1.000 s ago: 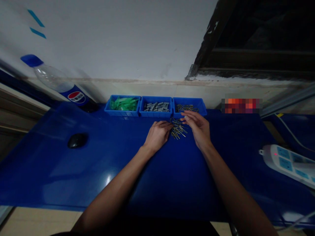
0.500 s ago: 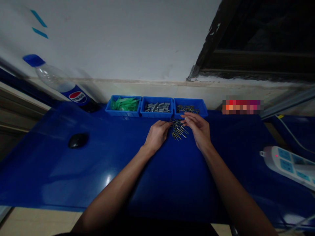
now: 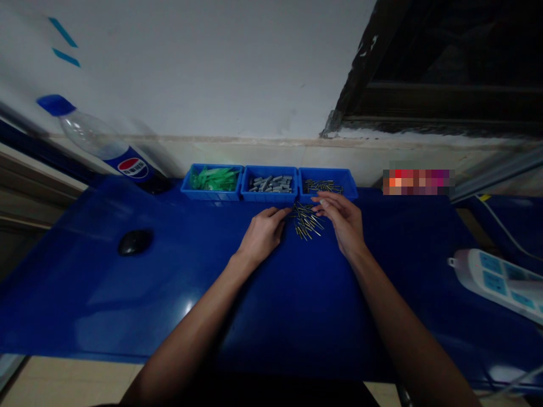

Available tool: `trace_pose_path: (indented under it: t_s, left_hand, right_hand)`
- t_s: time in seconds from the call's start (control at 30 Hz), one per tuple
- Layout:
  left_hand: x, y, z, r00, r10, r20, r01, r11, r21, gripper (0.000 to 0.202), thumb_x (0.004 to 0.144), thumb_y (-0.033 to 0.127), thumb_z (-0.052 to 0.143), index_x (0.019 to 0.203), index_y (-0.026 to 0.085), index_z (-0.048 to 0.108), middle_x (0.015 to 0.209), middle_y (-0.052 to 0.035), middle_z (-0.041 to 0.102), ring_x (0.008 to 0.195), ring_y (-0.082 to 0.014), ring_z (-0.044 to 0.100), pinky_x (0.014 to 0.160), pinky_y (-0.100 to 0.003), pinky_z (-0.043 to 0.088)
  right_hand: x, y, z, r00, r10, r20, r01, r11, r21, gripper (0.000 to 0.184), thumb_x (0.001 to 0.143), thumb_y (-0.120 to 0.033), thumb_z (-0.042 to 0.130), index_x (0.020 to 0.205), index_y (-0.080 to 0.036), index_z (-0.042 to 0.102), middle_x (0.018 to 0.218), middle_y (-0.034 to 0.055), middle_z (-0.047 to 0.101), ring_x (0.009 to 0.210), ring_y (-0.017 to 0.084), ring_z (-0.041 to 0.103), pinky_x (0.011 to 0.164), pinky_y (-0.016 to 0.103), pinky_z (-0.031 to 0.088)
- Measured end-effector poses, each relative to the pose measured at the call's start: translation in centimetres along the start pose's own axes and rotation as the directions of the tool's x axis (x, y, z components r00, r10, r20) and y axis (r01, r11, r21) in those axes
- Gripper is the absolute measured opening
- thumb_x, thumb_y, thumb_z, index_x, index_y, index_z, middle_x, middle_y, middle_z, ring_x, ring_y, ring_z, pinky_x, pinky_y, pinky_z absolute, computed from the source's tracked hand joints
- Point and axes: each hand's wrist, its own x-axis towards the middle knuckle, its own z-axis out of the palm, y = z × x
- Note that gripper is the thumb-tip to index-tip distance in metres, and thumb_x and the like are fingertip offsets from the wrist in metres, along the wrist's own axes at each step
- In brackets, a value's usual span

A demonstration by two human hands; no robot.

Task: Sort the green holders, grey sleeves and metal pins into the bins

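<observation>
A loose pile of thin metal pins (image 3: 306,220) lies on the blue table top (image 3: 178,282) in front of three small blue bins. My left hand (image 3: 261,233) rests palm down just left of the pile, fingers stretched toward it. My right hand (image 3: 343,217) sits right of the pile with fingers curled and fingertips pinched together at the pile's upper edge; what they hold is too small to make out. The right bin (image 3: 345,182) holds more pins, the middle bin (image 3: 270,183) grey pieces, the left bin (image 3: 214,180) green pieces.
A cola bottle (image 3: 106,148) lies tilted at the back left. A black mouse (image 3: 134,242) sits on the left of the table. A white power strip (image 3: 500,278) with a red light lies at the right edge. A wall runs behind the bins.
My left hand has slid slightly left and away from the pile, its fingers straightening. My right hand has stayed at the pile's right edge.
</observation>
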Motion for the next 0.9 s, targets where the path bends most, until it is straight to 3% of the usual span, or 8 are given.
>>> trace_pose_path:
  t_s: [0.2,0.4,0.47,0.57,0.67,0.73,0.83,0.9]
  left_hand:
    - [0.3,-0.1,-0.5,0.997,-0.016,-0.081,0.009,0.996,-0.091,0.043,0.101,0.007,0.054,0.140,0.019,0.066,0.112,-0.0117,0.076,0.105,-0.0252,0.070,0.098,-0.043,0.060]
    - [0.7,1.9,-0.7,0.976,-0.153,-0.157,0.082,0.919,-0.386,0.034,0.099,0.011,0.060,0.128,0.021,0.074,0.102,-0.0068,0.075,0.090,-0.0177,0.070,0.087,-0.033,0.059]
    - [0.8,2.3,-0.3,0.962,-0.220,-0.161,0.112,0.857,-0.504,0.025,0.097,0.015,0.065,0.118,0.020,0.079,0.102,-0.0070,0.076,0.089,-0.0172,0.072,0.085,-0.031,0.060]
    - [1.0,2.4,0.4,0.930,-0.347,-0.123,0.164,0.689,-0.706,0.014,0.091,0.024,0.076,0.101,0.017,0.082,0.101,-0.0080,0.080,0.087,-0.0183,0.076,0.084,-0.031,0.063]
    - [1.1,2.3,0.9,0.899,-0.437,-0.025,0.227,0.514,-0.827,0.023,0.083,0.034,0.085,0.096,0.015,0.083,0.095,-0.0091,0.083,0.084,-0.0210,0.079,0.082,-0.033,0.066]
    - [1.1,2.2,1.0,0.893,-0.449,0.022,0.250,0.457,-0.854,0.027,0.079,0.036,0.088,0.096,0.015,0.083,0.093,-0.0093,0.084,0.083,-0.0222,0.080,0.082,-0.033,0.066]
    - [1.0,2.2,1.0,0.913,-0.406,0.027,0.240,0.483,-0.842,0.025,0.081,0.035,0.087,0.096,0.015,0.083,0.097,-0.0098,0.084,0.086,-0.0224,0.081,0.086,-0.035,0.067]
    - [1.0,2.2,1.0,0.931,-0.364,-0.017,0.213,0.582,-0.785,0.026,0.085,0.032,0.084,0.104,0.015,0.082,0.103,-0.0103,0.084,0.089,-0.0223,0.081,0.088,-0.036,0.067]
  right_hand:
    - [0.0,0.0,0.0,1.000,0.000,0.004,0.000,1.000,-0.028,0.024,0.090,-0.039,0.076,0.111,-0.027,0.078,0.106,0.0055,0.082,0.085,0.021,0.076,0.082,0.040,0.060]
    - [-0.2,-0.1,0.3,0.999,-0.014,0.037,0.018,0.996,-0.089,0.021,0.091,-0.038,0.076,0.108,-0.026,0.079,0.098,0.0049,0.082,0.081,0.020,0.076,0.081,0.038,0.060]
    - [-0.4,0.0,0.4,0.997,-0.012,0.072,0.022,0.990,-0.137,0.021,0.092,-0.038,0.076,0.109,-0.026,0.079,0.098,0.0049,0.082,0.084,0.020,0.077,0.085,0.040,0.060]
    - [-0.5,0.2,0.5,0.991,0.013,0.136,0.015,0.980,-0.198,0.023,0.091,-0.039,0.078,0.108,-0.025,0.080,0.098,0.0053,0.082,0.087,0.022,0.079,0.088,0.041,0.061]
    - [-0.7,0.2,0.7,0.978,0.060,0.201,-0.029,0.988,-0.151,0.024,0.086,-0.041,0.084,0.103,-0.024,0.081,0.095,0.0055,0.083,0.083,0.023,0.080,0.085,0.041,0.062]
    - [-0.7,0.1,0.8,0.971,0.084,0.224,-0.067,0.994,-0.083,0.025,0.082,-0.041,0.087,0.099,-0.024,0.082,0.093,0.0053,0.083,0.081,0.022,0.080,0.084,0.040,0.064]
    - [-0.7,0.1,0.9,0.971,0.113,0.208,-0.108,0.993,-0.036,0.025,0.078,-0.041,0.090,0.095,-0.024,0.083,0.088,0.0046,0.083,0.076,0.021,0.079,0.080,0.039,0.064]
    - [-0.6,0.0,0.8,0.975,0.133,0.179,-0.127,0.991,-0.041,0.023,0.077,-0.041,0.090,0.091,-0.024,0.083,0.085,0.0044,0.083,0.074,0.021,0.079,0.079,0.039,0.065]
